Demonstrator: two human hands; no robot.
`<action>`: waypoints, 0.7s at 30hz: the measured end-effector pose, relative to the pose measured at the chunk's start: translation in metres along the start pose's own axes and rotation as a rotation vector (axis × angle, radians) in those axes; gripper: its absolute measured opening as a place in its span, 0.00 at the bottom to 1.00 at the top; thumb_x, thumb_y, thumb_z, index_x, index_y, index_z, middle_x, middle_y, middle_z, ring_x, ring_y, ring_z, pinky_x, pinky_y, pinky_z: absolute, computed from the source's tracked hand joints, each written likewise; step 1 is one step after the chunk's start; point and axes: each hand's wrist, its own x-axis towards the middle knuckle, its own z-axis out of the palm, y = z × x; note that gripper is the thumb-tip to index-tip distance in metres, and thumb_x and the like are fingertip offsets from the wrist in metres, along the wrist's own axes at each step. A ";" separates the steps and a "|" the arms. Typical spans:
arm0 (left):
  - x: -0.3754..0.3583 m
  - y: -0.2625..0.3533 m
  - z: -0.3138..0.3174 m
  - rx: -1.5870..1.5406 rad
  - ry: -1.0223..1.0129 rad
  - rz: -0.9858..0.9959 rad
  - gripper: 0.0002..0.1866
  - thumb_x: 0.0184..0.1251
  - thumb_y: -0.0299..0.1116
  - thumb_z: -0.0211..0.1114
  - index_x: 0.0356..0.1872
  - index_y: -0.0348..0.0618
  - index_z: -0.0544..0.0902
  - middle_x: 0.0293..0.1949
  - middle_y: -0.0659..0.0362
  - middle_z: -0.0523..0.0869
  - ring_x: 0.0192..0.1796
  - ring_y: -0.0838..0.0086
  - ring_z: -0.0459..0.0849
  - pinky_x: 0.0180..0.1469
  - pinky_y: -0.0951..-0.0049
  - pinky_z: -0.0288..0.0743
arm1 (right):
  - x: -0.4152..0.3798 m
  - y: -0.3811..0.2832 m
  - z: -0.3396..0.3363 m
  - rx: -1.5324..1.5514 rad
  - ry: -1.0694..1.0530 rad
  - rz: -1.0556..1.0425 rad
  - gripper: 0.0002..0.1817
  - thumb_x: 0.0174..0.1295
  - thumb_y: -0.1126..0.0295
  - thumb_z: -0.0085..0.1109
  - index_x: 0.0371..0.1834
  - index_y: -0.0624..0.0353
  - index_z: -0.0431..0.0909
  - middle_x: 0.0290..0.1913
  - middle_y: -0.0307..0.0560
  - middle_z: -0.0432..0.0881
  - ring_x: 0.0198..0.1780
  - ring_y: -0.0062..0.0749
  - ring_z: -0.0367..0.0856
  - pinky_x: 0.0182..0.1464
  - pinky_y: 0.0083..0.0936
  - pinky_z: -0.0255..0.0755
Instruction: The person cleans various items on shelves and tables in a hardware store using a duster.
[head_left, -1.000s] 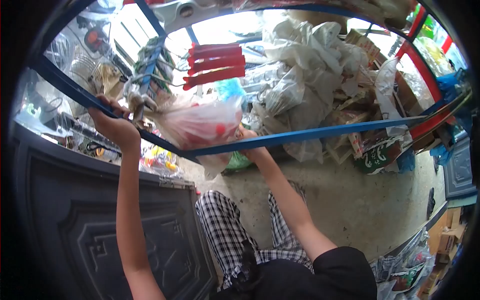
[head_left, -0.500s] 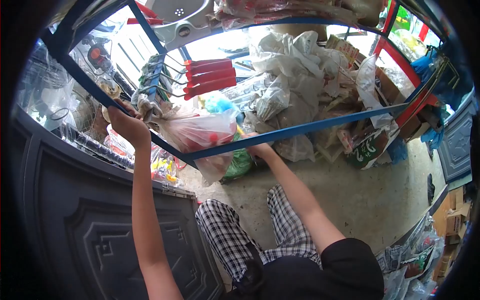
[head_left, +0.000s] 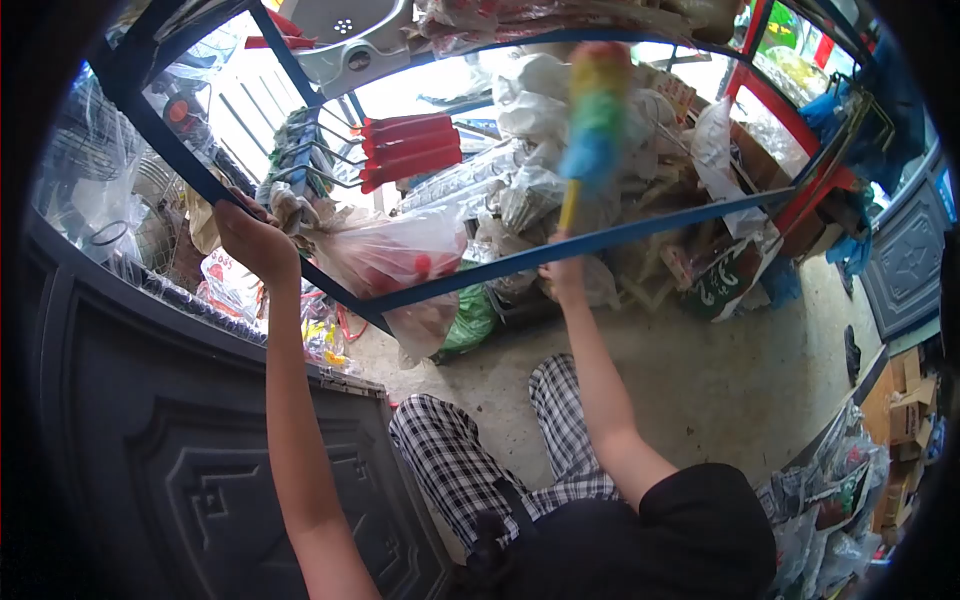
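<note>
My left hand (head_left: 258, 238) is closed around the blue metal bar (head_left: 178, 150) of a rack frame at the left. In my right hand (head_left: 563, 272) is the yellow handle of a duster (head_left: 597, 120), held upright behind the rack's front bar (head_left: 600, 245). Its fluffy head runs from red through yellow and green to blue and is blurred. Beside the left hand, a translucent plastic bag (head_left: 400, 250) with red spots hangs at the frame. Red-handled tools (head_left: 412, 152) on metal hooks stick out above that bag.
White bags and wrapped goods (head_left: 530, 190) are heaped behind the bar. A grey panelled door (head_left: 230, 480) stands at my left. A green bag (head_left: 470, 320) sits on the concrete floor (head_left: 700, 400). Cardboard boxes (head_left: 910, 410) and plastic-wrapped items (head_left: 815, 500) are at the lower right.
My right hand has swung up and to the right, lifting the duster from low behind the hanging bag to high before the heaped bags. My left hand keeps its hold on the bar.
</note>
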 end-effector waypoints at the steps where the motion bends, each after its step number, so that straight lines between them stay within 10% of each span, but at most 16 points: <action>1: 0.000 -0.002 0.000 0.000 -0.002 -0.005 0.20 0.68 0.44 0.37 0.26 0.37 0.69 0.19 0.65 0.65 0.20 0.82 0.60 0.21 0.80 0.55 | -0.004 0.001 0.010 0.035 -0.041 0.123 0.13 0.65 0.59 0.36 0.24 0.52 0.60 0.13 0.29 0.53 0.10 0.12 0.51 0.09 0.11 0.43; 6: -0.003 0.002 0.001 0.080 0.036 0.031 0.21 0.67 0.44 0.37 0.23 0.38 0.66 0.17 0.61 0.64 0.20 0.74 0.62 0.23 0.73 0.58 | -0.054 -0.050 -0.034 -0.005 -0.302 0.457 0.16 0.65 0.56 0.37 0.24 0.54 0.62 0.13 0.29 0.53 0.11 0.12 0.51 0.10 0.12 0.45; 13: 0.021 -0.046 -0.009 0.432 0.043 0.631 0.20 0.67 0.41 0.38 0.26 0.33 0.66 0.22 0.52 0.68 0.26 0.60 0.67 0.33 0.63 0.61 | -0.250 -0.091 -0.195 -0.437 0.143 0.176 0.13 0.64 0.62 0.41 0.23 0.56 0.64 0.12 0.30 0.58 0.10 0.14 0.55 0.12 0.15 0.48; 18: 0.019 -0.036 -0.009 0.145 -0.031 0.075 0.23 0.68 0.44 0.35 0.29 0.30 0.68 0.24 0.51 0.70 0.26 0.60 0.67 0.32 0.63 0.61 | -0.443 -0.123 -0.265 -1.311 0.720 -0.213 0.14 0.60 0.66 0.45 0.28 0.68 0.72 0.13 0.46 0.65 0.15 0.25 0.63 0.19 0.24 0.56; 21: 0.020 -0.035 -0.004 0.209 0.110 0.366 0.22 0.68 0.44 0.36 0.27 0.33 0.68 0.20 0.54 0.68 0.22 0.64 0.64 0.27 0.65 0.60 | -0.480 -0.148 -0.262 -1.374 0.843 -0.193 0.13 0.60 0.67 0.44 0.29 0.68 0.71 0.13 0.49 0.65 0.15 0.31 0.63 0.19 0.27 0.55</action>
